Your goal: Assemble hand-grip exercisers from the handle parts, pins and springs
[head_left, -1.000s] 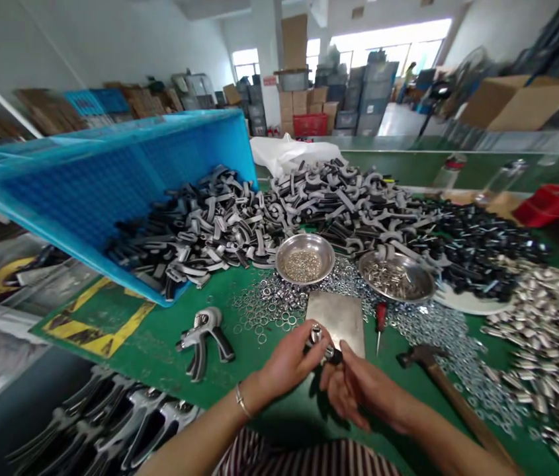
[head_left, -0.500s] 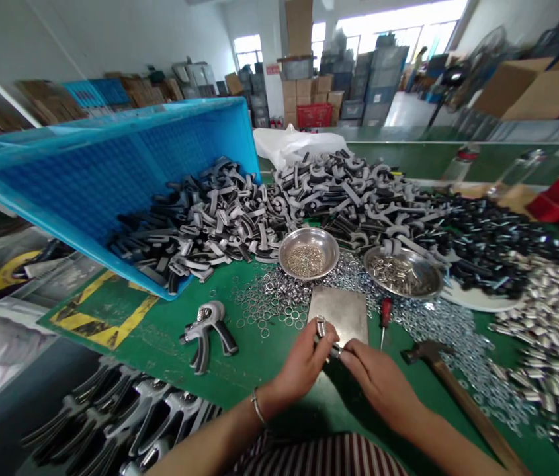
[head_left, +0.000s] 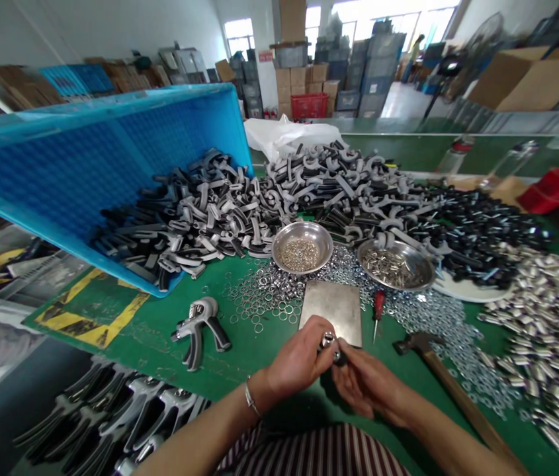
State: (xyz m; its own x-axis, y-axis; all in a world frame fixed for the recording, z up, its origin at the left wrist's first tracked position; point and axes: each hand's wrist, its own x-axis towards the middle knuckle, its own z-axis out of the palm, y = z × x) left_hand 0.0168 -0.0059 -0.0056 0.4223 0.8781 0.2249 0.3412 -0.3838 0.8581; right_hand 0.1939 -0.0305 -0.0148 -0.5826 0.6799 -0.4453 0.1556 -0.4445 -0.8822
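My left hand [head_left: 301, 354] is closed around a small metal spring part [head_left: 327, 340] in front of the steel plate [head_left: 331, 307]. Right beside it, my right hand [head_left: 371, 383] pinches a dark piece with a metal end [head_left: 339, 357], its lower fingers loosely curled. The two parts are close together; whether they are joined is hidden by my fingers. An assembled hand grip [head_left: 200, 332] with a spring lies on the green table, left of my hands. A red screwdriver [head_left: 379, 305] and a hammer [head_left: 450, 383] lie to the right.
A blue crate [head_left: 125, 149] on its side spills grey-black handles [head_left: 219, 218]. Two metal bowls [head_left: 301, 248] [head_left: 397, 266] hold small parts. Washers, black parts and metal cylinders [head_left: 552, 344] are heaped at right. More grips [head_left: 105, 416] lie at lower left.
My hands have turned the held parts, and my right hand's lower fingers have loosened and spread beneath them. The whole view has shifted slightly.
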